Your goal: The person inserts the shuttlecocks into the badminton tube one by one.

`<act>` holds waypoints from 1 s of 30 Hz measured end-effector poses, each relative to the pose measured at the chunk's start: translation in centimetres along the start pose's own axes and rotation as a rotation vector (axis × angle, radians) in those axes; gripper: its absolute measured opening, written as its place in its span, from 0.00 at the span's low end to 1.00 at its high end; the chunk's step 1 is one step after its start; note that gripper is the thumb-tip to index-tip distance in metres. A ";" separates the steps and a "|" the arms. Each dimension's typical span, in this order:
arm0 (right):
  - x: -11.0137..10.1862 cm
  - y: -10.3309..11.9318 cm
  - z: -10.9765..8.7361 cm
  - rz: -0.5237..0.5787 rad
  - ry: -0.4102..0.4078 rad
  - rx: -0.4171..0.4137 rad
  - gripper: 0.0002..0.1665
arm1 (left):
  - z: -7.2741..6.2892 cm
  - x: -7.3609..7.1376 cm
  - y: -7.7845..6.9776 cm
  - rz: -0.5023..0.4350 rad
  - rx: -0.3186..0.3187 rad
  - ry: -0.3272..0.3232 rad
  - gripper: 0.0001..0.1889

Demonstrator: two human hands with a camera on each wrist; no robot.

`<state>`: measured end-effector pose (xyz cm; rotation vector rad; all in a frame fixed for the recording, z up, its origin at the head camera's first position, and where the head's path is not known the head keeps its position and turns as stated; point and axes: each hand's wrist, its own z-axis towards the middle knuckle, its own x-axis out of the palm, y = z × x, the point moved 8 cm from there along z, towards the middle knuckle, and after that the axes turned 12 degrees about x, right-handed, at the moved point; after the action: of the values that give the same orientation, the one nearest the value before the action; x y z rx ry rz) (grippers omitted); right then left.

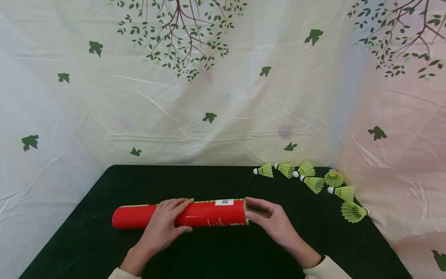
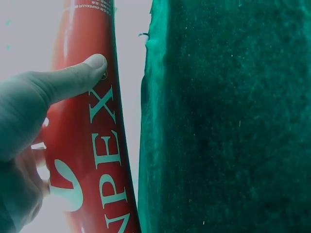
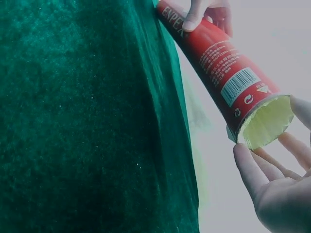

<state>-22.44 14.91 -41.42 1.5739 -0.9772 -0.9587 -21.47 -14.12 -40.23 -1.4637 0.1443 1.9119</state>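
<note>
A red shuttlecock tube (image 1: 212, 215) lies sideways above the dark green table, with "ENPEX" lettering in the left wrist view. My left hand (image 1: 166, 221) grips it around the middle, thumb along the near side and fingers over the far side. At its right end, my right hand (image 1: 275, 221) has thumb and fingers spread at the rim. Through that uncapped end, the right wrist view shows a yellow-green shuttlecock skirt (image 3: 266, 124) inside the tube. The thumb tip (image 3: 243, 150) sits right at the lower rim, with other fingertips by the opposite edge.
Several yellow-green shuttlecocks with white heads, one of them a shuttlecock (image 1: 343, 192) on its side, lie along the table's back right edge. The dark green table (image 1: 216, 252) meets a pale fabric curtain (image 1: 223, 139) with leaf prints behind and at both sides.
</note>
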 end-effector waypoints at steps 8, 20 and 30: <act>0.7 0.1 -0.1 -0.086 -0.036 -0.031 0.34 | 0.2 0.0 0.0 -0.004 0.011 -0.003 0.44; 1.6 -0.1 0.0 -0.077 -0.007 0.020 0.39 | 0.4 0.1 0.5 -0.012 0.016 -0.008 0.44; 1.6 0.0 0.1 -0.067 -0.003 0.021 0.39 | 0.6 0.0 0.9 -0.018 0.022 -0.001 0.44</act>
<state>-21.96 13.41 -41.62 1.6316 -0.9443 -1.0000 -22.51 -14.46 -40.34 -1.4449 0.1515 1.8909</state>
